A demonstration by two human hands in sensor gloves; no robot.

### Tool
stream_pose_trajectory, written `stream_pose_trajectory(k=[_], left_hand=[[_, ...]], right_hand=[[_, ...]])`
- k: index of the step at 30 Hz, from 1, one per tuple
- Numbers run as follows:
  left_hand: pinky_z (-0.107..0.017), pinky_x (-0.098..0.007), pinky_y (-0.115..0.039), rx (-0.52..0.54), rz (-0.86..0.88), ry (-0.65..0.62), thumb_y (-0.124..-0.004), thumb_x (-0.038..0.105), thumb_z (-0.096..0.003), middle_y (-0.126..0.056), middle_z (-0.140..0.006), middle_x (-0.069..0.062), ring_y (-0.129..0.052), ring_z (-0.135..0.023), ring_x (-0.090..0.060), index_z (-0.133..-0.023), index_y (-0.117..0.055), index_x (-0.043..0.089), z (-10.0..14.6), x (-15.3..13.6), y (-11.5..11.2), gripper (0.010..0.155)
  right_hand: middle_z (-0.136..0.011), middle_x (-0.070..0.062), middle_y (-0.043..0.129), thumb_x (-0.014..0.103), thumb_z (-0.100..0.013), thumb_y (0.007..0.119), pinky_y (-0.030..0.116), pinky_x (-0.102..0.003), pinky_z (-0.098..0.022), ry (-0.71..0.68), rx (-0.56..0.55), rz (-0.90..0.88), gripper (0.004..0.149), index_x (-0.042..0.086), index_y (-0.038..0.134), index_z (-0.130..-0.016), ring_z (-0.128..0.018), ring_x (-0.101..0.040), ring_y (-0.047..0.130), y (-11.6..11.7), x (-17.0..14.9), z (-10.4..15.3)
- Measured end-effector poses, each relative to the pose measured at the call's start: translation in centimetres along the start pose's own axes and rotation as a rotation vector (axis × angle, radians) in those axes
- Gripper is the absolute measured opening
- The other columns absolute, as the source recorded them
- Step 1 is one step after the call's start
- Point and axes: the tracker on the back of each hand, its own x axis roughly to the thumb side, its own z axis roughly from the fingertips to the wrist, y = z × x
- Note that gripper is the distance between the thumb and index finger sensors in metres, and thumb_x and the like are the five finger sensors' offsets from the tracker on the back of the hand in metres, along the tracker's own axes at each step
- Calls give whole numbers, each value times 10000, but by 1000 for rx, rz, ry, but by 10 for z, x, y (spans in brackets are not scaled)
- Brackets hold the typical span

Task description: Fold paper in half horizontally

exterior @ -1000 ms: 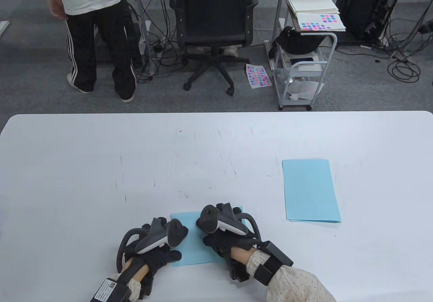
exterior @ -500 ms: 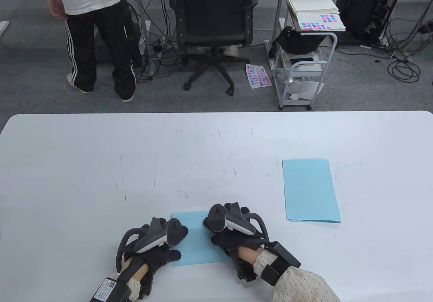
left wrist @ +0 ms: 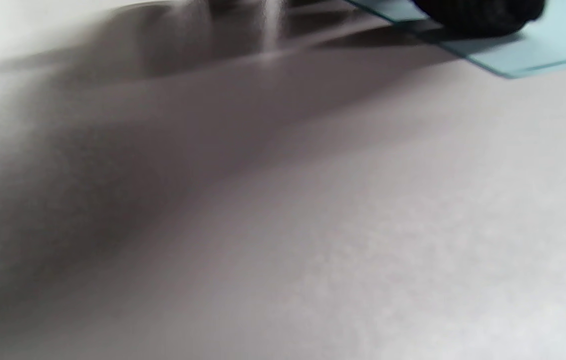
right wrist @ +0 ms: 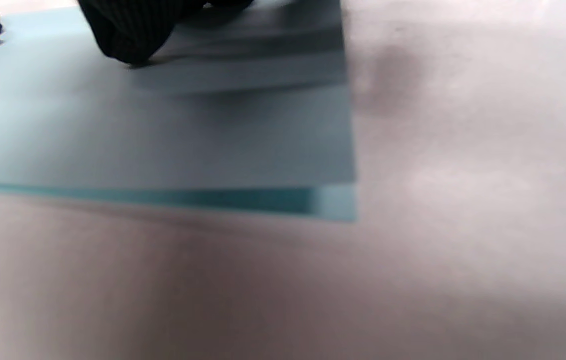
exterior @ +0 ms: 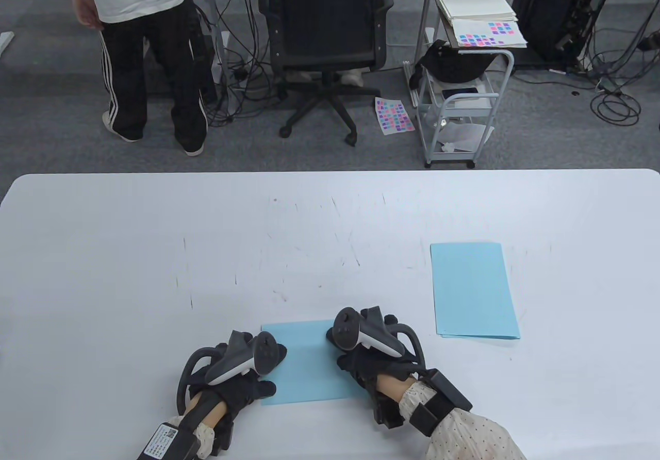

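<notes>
A light blue folded paper lies flat near the table's front edge, its two layers showing at the near edge in the right wrist view. My left hand rests on the paper's left edge, and one gloved fingertip presses the paper's corner. My right hand lies on the right part of the paper, with a fingertip pressed down on the top layer. The paper's right edge is hidden under that hand in the table view.
A stack of light blue sheets lies to the right on the white table. Past the far edge are an office chair, a wheeled cart and a standing person.
My right hand has slid to the right across the paper, uncovering more of its middle. The left hand and the paper have stayed in place.
</notes>
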Motion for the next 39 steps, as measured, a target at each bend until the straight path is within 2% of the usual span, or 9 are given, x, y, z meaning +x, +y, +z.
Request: stream_pose_trajectory(k=[14,22,26,30,34,39], left_hand=[[-882,-498,-403,-9,11,4,-700,575,-335,-234,-1146,299,-287,-1159,-140,-970,-327,636,0,-1,0,738],[-882,-498,-400,-13,14,10,-700,571,-335,-231,-1143,306,-282,-1159,-135,-965,-327,641,-1,-1,0,735],[-883,-497,-402,-14,15,7,-701,569,-335,-230,-1142,304,-281,-1158,-142,-966,-328,638,-1,-1,0,736],[-882,-498,-406,-19,11,3,-708,561,-336,-239,-1145,302,-287,-1158,-149,-966,-333,635,-2,-1,1,737],[-882,-499,-407,-22,-4,6,-711,558,-335,-240,-1148,302,-294,-1161,-151,-966,-332,634,-2,0,2,740],[-882,-500,-408,-26,-10,10,-713,555,-337,-241,-1149,300,-296,-1163,-154,-967,-331,633,-2,1,2,741]], right_hand=[[-1160,188,314,407,-485,703,113,-642,-734,87,5,-64,619,436,423,-1036,-1085,-311,140,-5,-34,1],[-1158,185,317,408,-486,701,116,-642,-735,101,17,-77,615,435,427,-1036,-1086,-312,146,-7,-40,0],[-1182,130,315,416,-482,700,105,-655,-723,86,1,-100,630,406,423,-1048,-1080,-327,121,-10,-41,4],[-1188,134,282,421,-474,710,102,-657,-721,2,-27,-126,645,420,415,-1048,-1080,-327,101,-12,-38,21],[-1192,129,264,439,-473,696,95,-661,-718,-66,-6,-116,640,430,416,-1049,-1079,-332,86,0,-33,34],[-1194,127,232,454,-471,690,79,-659,-717,-67,31,-78,634,454,418,-1044,-1077,-331,68,13,-33,29]])
